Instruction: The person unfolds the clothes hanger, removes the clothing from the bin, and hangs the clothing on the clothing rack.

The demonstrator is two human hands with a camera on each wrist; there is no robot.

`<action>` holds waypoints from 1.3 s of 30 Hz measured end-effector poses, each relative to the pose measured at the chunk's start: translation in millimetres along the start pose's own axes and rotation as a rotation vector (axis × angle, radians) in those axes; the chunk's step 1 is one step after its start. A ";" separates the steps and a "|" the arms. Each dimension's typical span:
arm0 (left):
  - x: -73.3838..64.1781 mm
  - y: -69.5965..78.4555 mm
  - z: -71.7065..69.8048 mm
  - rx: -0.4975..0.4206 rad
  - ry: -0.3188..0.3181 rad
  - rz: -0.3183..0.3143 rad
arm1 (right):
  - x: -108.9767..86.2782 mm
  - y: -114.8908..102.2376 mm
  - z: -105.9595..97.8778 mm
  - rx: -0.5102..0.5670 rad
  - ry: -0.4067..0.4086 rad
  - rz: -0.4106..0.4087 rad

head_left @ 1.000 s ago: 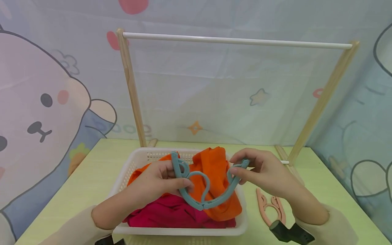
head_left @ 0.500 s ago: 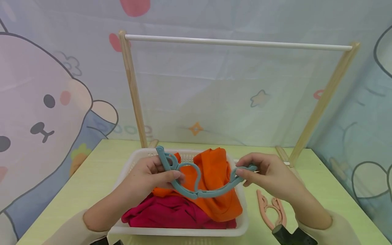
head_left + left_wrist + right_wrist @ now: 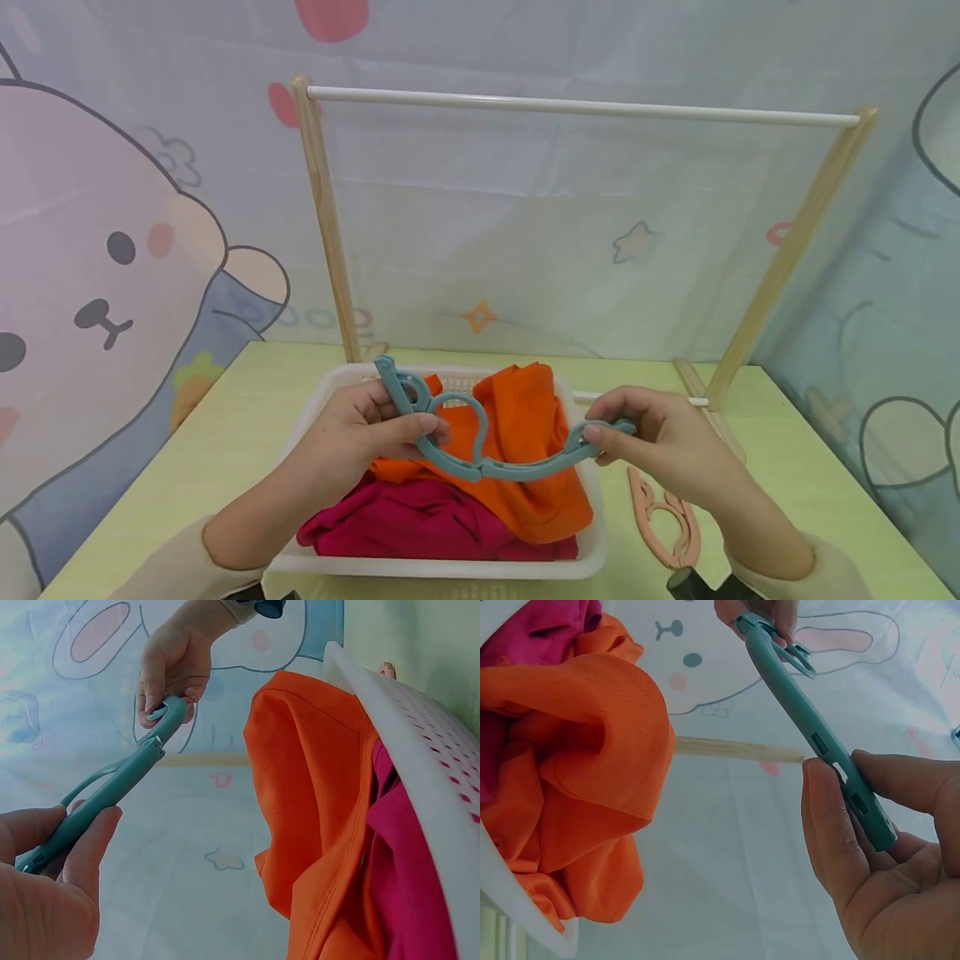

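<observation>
Both hands hold a blue-green folding clothes hanger point(image 3: 525, 469) in the air over the basket. Its two arms are spread into a shallow bow, with a curved hook rising at the middle joint. My left hand point(image 3: 352, 433) grips the left arm between thumb and fingers. At the other end, my right hand point(image 3: 660, 433) pinches the right arm near its tip; the right wrist view shows thumb and fingertips on either side of the hanger point(image 3: 795, 697). Orange cloth point(image 3: 525, 417) and magenta cloth point(image 3: 435, 521) lie below in the white basket point(image 3: 450, 567).
Behind the basket stands a rack with a white rod point(image 3: 585, 107) and wooden posts point(image 3: 325, 225). A peach folding hanger point(image 3: 642, 521) lies folded on the table point(image 3: 225, 433), right of the basket, below my right forearm. A printed cloth backdrop point(image 3: 480, 225) hangs behind.
The hanger's arms have opened wider, its right arm tilting flatter. My left hand has shifted left, and my right hand slightly right and down.
</observation>
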State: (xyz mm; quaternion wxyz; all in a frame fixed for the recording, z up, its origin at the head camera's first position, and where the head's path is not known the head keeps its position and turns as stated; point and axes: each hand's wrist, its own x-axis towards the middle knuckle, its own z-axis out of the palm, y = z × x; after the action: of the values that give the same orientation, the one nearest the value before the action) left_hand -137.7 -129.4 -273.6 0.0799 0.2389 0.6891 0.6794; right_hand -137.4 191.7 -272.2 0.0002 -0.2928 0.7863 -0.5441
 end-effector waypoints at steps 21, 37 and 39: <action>0.2 0.0 1.6 -0.067 0.061 0.010 | -7.9 10.1 6.1 0.112 0.023 0.006; 0.2 4.0 -3.4 0.010 0.029 0.009 | -1.6 5.6 0.2 0.003 -0.118 0.014; 0.5 5.3 -3.9 0.024 0.024 0.003 | 0.7 2.6 -0.3 -0.034 -0.142 0.030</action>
State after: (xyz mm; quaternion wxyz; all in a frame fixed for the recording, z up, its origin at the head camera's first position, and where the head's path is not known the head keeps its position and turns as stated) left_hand -138.6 -132.8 -268.2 0.0677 0.2328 0.6977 0.6741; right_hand -139.2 192.2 -274.1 0.0593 -0.3187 0.7978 -0.5084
